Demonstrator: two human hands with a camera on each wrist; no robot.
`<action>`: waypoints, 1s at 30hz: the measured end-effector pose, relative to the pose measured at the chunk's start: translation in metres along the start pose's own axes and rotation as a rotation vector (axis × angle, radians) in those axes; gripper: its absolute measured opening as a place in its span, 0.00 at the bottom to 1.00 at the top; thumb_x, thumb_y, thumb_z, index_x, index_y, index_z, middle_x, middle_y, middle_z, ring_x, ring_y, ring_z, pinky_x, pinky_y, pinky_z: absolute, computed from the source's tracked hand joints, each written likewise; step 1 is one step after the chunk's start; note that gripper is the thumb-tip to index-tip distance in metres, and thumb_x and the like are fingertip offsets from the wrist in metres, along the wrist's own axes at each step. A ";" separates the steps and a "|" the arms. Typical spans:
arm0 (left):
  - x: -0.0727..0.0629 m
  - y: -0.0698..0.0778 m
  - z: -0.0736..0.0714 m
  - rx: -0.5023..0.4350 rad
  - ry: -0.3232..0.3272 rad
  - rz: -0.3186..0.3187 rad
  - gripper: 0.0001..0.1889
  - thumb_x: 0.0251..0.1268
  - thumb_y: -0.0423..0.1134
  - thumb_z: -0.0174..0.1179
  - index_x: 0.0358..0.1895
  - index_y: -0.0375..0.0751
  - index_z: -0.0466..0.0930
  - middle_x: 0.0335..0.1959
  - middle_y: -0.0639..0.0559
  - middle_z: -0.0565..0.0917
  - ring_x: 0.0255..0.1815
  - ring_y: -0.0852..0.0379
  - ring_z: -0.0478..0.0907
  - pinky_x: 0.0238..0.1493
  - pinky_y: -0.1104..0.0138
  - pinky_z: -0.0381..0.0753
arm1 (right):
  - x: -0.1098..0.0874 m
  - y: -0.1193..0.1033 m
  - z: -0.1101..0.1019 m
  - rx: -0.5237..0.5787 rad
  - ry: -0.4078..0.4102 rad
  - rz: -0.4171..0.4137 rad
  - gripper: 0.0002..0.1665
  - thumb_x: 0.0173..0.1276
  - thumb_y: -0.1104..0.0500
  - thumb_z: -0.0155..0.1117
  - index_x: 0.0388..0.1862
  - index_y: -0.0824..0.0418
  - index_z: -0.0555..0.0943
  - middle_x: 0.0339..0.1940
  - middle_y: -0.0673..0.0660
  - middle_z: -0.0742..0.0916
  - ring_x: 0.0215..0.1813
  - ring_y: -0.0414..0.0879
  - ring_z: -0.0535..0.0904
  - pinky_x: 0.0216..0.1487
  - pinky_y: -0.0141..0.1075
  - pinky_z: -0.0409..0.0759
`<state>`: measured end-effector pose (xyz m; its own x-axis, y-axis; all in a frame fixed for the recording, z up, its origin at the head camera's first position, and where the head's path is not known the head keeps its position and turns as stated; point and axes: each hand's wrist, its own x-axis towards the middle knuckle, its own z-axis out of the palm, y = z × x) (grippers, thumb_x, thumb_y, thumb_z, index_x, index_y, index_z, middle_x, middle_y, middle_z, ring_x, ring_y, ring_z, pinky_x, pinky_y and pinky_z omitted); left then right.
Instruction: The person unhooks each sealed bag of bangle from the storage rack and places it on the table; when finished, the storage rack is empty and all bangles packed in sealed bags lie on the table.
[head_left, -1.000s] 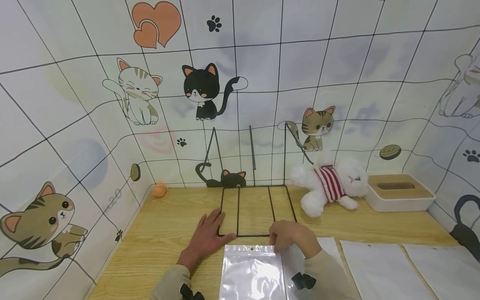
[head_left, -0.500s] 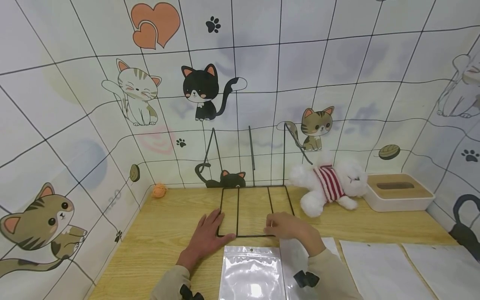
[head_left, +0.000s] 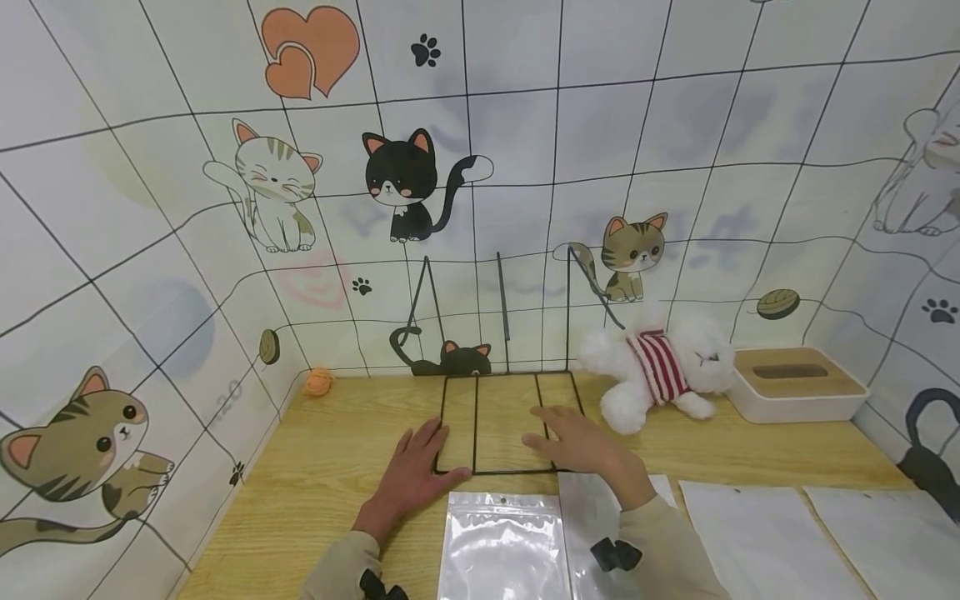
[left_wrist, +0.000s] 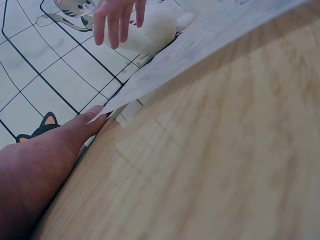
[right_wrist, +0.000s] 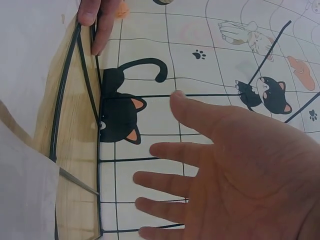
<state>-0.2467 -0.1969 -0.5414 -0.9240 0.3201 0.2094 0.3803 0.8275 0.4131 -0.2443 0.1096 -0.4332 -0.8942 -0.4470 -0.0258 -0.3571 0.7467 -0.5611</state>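
Note:
A black wire rack [head_left: 476, 425] lies with its base on the wooden table, and thin uprights rise at its back. My left hand [head_left: 408, 471] rests at the rack's front left corner, fingers straight and thumb along the front bar. Over the rack's right front part, my right hand [head_left: 573, 442] has its fingers spread, with nothing in them; its bare palm [right_wrist: 250, 170] shows in the right wrist view. Close in front of the rack lies a shiny, flat zip bag [head_left: 504, 546] with a hang hole at its top.
A white plush toy [head_left: 626, 408] in a red-striped shirt lies right of the rack, against a white box with a wooden lid [head_left: 798, 387]. Several white flat sheets or bags [head_left: 750, 533] lie at the front right. An orange ball [head_left: 318, 381] sits at the back left.
My right hand has let its curled fingers spread and moved slightly up from the rack's front bar and the bag's top edge. The left hand stays in place.

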 end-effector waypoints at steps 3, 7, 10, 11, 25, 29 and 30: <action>0.002 0.001 -0.001 -0.010 0.005 0.001 0.47 0.64 0.70 0.55 0.77 0.40 0.61 0.79 0.44 0.59 0.81 0.44 0.54 0.81 0.46 0.44 | 0.001 -0.002 -0.001 0.015 0.040 -0.005 0.39 0.77 0.38 0.51 0.76 0.60 0.66 0.74 0.68 0.70 0.76 0.66 0.62 0.72 0.64 0.64; 0.001 0.005 -0.001 -0.023 0.018 0.009 0.47 0.63 0.70 0.55 0.76 0.39 0.63 0.79 0.43 0.60 0.80 0.42 0.56 0.81 0.44 0.45 | 0.003 0.000 0.006 0.055 0.095 -0.030 0.40 0.76 0.34 0.49 0.77 0.55 0.65 0.75 0.64 0.70 0.77 0.63 0.62 0.73 0.63 0.63; -0.002 0.004 0.001 -0.017 0.028 0.014 0.47 0.63 0.70 0.56 0.75 0.38 0.64 0.78 0.42 0.61 0.79 0.42 0.57 0.80 0.44 0.47 | 0.004 0.004 0.013 0.042 0.119 -0.085 0.40 0.77 0.34 0.47 0.77 0.55 0.65 0.76 0.63 0.69 0.78 0.62 0.61 0.74 0.63 0.62; -0.002 0.003 0.001 -0.018 0.030 0.014 0.47 0.63 0.70 0.56 0.75 0.38 0.64 0.78 0.42 0.61 0.79 0.42 0.58 0.80 0.43 0.47 | 0.004 0.005 0.013 0.030 0.122 -0.103 0.40 0.77 0.34 0.47 0.78 0.55 0.64 0.77 0.63 0.68 0.79 0.63 0.59 0.74 0.65 0.60; -0.001 0.001 0.000 0.009 0.005 -0.009 0.48 0.64 0.73 0.51 0.78 0.42 0.60 0.80 0.46 0.58 0.81 0.46 0.53 0.82 0.48 0.44 | -0.024 0.041 -0.006 -0.199 0.272 -0.242 0.38 0.78 0.42 0.51 0.81 0.54 0.59 0.81 0.62 0.61 0.82 0.65 0.48 0.79 0.64 0.44; -0.001 0.002 0.000 0.014 -0.003 -0.013 0.49 0.63 0.74 0.51 0.78 0.42 0.59 0.80 0.46 0.57 0.81 0.46 0.53 0.82 0.48 0.43 | -0.034 0.054 -0.007 -0.213 0.263 -0.216 0.39 0.78 0.41 0.51 0.81 0.53 0.58 0.82 0.61 0.60 0.82 0.65 0.47 0.79 0.64 0.42; -0.001 0.001 0.000 0.013 -0.003 -0.012 0.49 0.63 0.74 0.51 0.78 0.42 0.60 0.80 0.46 0.57 0.81 0.46 0.53 0.82 0.48 0.44 | -0.036 0.057 -0.008 -0.217 0.264 -0.213 0.39 0.78 0.41 0.51 0.81 0.53 0.58 0.81 0.62 0.60 0.82 0.65 0.47 0.79 0.64 0.42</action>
<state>-0.2448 -0.1962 -0.5411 -0.9287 0.3109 0.2021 0.3683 0.8373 0.4040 -0.2344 0.1724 -0.4577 -0.8225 -0.4821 0.3018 -0.5655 0.7501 -0.3429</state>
